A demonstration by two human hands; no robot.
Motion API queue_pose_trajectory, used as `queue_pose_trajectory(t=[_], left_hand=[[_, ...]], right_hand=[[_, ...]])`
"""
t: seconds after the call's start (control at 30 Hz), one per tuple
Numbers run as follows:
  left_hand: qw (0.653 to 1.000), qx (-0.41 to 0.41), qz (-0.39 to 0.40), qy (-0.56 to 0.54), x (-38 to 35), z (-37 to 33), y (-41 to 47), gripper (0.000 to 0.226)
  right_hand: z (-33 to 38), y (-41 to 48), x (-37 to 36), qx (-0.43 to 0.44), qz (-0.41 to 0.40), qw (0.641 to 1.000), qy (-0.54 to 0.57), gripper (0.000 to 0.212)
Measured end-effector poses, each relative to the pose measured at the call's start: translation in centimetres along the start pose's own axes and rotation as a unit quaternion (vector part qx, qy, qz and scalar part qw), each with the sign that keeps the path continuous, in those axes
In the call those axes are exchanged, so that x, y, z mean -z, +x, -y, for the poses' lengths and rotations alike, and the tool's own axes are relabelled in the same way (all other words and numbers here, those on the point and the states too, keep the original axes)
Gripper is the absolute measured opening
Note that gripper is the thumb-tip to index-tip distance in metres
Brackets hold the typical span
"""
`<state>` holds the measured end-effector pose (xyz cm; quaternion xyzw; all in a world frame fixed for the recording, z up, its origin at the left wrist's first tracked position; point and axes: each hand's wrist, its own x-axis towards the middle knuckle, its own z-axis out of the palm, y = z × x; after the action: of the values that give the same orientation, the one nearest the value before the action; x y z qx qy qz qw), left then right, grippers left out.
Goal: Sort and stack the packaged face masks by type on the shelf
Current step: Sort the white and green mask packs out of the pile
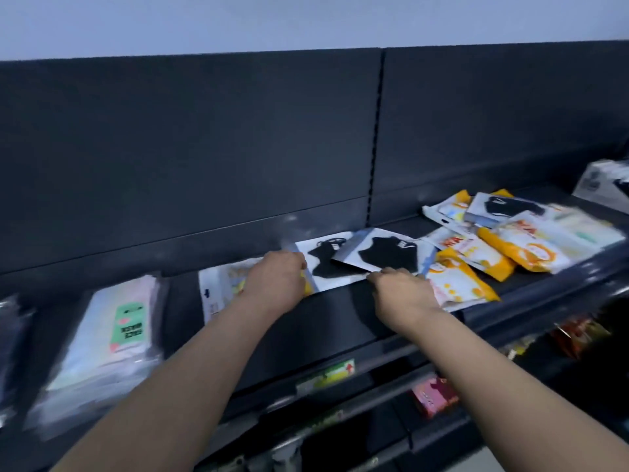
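Two packets showing black masks lie on the dark shelf (326, 321): one (326, 264) flat, the other (388, 255) overlapping it on the right. My left hand (277, 281) grips the left edge of the flat packet, over a yellow-and-white packet (221, 289). My right hand (403, 292) pinches the front edge of the overlapping black-mask packet. A loose heap of orange-and-white mask packets (503, 247) spreads to the right, with another black-mask packet (503, 207) on top at the back.
A tall stack of clear packets with a green label (112, 332) stands at the left, and a dark stack (10, 352) at the far left edge. A white box (602, 183) sits at the far right. Lower shelves hold other goods (432, 395).
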<state>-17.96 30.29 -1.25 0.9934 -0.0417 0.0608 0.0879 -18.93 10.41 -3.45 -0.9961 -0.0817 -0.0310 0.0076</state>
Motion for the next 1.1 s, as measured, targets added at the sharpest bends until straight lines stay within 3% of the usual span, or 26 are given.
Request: queue_pose_trajectory(t=[0.2, 0.43, 0.77, 1.1], left_hand=[[0.999, -0.034, 0.02, -0.011, -2.2, -11.5, 1.7, 0.028], [0.998, -0.049, 0.001, -0.043, -4.2, -21.3, 3.8, 0.02], [0.995, -0.069, 0.036, -0.06, -6.6, -28.6, 7.9, 0.033], [0.995, -0.05, 0.029, -0.085, -8.4, -31.7, 17.7, 0.036]], right_hand=[[-12.0, -2.3, 1.0, -0.012, -0.004, 0.999, 0.035, 0.044], [-22.6, -4.3, 0.4, -0.032, -0.046, 0.998, 0.042, 0.038], [-30.7, -3.8, 0.1, -0.063, -0.042, 0.995, 0.065, 0.047], [-36.6, 3.0, -0.5, -0.07, -0.018, 0.996, 0.043, 0.04]])
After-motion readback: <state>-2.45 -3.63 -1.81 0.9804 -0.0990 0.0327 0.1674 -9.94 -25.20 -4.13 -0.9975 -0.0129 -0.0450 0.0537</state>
